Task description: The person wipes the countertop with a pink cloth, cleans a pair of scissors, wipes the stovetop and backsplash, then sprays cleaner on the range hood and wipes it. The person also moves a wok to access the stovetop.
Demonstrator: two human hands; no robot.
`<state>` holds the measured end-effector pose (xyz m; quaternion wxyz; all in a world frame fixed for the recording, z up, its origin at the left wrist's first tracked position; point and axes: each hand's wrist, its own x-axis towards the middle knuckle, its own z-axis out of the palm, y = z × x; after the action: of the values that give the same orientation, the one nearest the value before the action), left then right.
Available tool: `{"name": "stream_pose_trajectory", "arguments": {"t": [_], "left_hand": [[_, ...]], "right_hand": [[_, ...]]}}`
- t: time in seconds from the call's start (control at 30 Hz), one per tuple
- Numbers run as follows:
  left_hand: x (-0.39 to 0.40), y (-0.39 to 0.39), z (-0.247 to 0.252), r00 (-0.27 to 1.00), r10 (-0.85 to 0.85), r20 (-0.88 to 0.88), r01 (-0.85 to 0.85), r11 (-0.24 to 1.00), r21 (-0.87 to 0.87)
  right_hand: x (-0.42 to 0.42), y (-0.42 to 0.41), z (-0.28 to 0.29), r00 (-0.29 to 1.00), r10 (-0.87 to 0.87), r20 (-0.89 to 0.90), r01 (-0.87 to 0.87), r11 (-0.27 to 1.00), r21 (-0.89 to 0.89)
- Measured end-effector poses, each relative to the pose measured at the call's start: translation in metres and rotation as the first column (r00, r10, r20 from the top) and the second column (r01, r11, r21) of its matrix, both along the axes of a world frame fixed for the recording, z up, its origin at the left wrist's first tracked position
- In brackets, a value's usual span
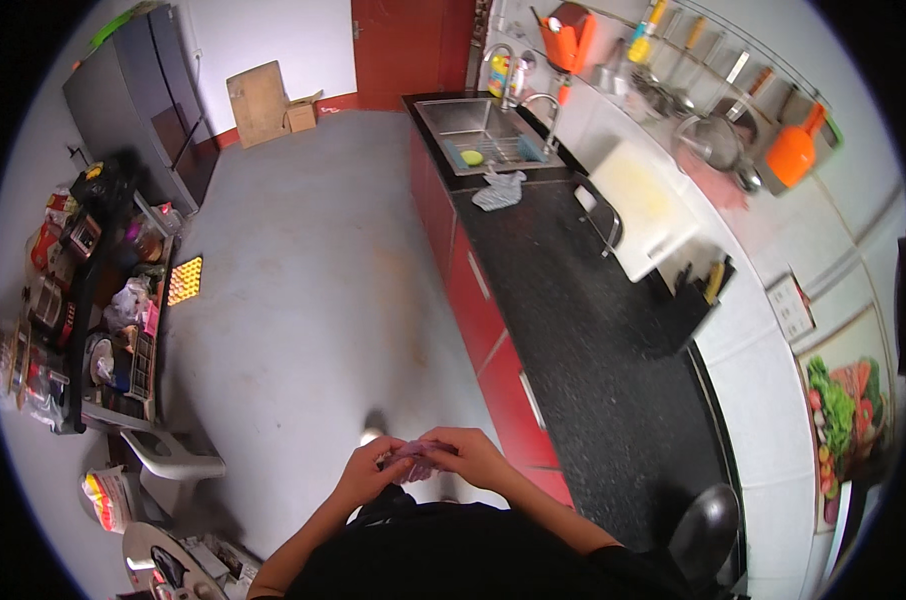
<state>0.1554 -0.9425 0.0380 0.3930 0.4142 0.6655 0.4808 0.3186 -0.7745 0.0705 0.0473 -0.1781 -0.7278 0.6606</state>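
Observation:
A crumpled, thin purplish item (421, 454), perhaps a plastic bag or a cloth, is held in front of my body at waist height. My left hand (370, 469) grips its left side between thumb and fingers. On the other side, my right hand (471, 456) pinches it in the same way. The two hands are close together above the grey floor, left of the counter. The fingers partly hide the item, so its exact kind and shape cannot be told.
Right of me runs a black countertop (528, 255) with a steel sink (453, 124), a striped cloth (500, 191), a white cutting board (633, 202), a knife block (693, 307) and a wok (706, 529). At left are a loaded shelf (77, 345) and a plastic stool (175, 465).

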Motion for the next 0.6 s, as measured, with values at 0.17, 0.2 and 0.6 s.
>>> {"name": "stream_pose_trajectory", "arguments": {"t": [0.17, 0.2, 0.6], "left_hand": [[-0.136, 0.061, -0.021, 0.983, 0.081, 0.166, -0.076, 0.996, -0.035], [-0.161, 0.075, -0.021, 0.971, 0.084, 0.222, -0.090, 0.996, 0.016], [-0.392, 0.328, -0.022, 0.885, -0.075, 0.459, 0.132, 0.987, -0.095]], "right_hand": [[-0.118, 0.066, -0.043, 0.996, -0.093, -0.018, 0.095, 0.965, 0.243], [-0.140, 0.078, -0.039, 0.993, -0.121, 0.012, 0.116, 0.971, 0.208], [-0.312, 0.280, -0.034, 0.856, -0.517, -0.020, 0.505, 0.825, 0.253]]}}
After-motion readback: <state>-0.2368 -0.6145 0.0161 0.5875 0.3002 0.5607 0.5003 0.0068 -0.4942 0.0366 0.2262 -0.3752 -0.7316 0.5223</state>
